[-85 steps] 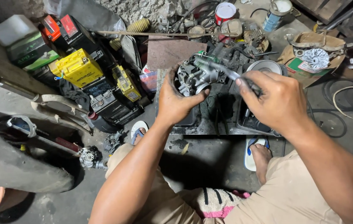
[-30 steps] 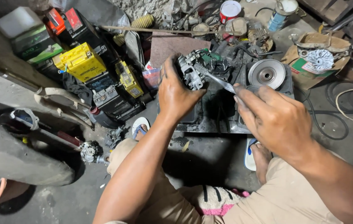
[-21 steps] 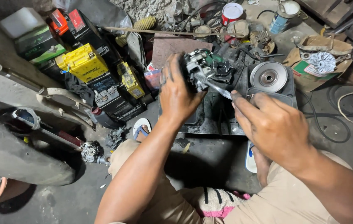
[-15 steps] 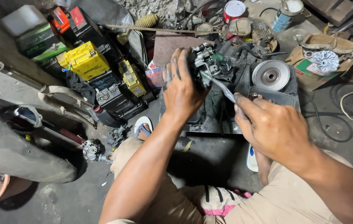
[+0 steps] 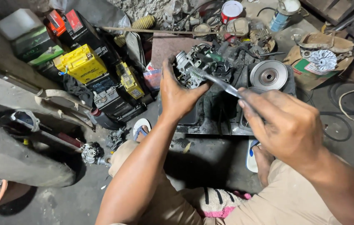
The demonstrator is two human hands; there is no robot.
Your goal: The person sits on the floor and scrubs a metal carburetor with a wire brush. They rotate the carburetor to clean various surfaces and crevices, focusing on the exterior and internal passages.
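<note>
A yellow battery [image 5: 82,63] sat on the floor at far left. The left hand [image 5: 180,95] was closed around a grimy carburetor [image 5: 193,68], held above a dark tray [image 5: 218,118]. The right hand [image 5: 288,127] pinched a slim metal tool [image 5: 216,81], its tip touching the carburetor.

yellow battery [image 5: 82,63] left | round metal pulley [image 5: 268,76] right | red-lidded can [image 5: 231,10] top | white sandal [image 5: 141,127] on floor

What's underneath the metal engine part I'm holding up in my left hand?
Below the engine part held by the left hand sits a dark greasy tray on the floor. The hand and part cover some of the tray, so anything lying there stays hidden.
</note>
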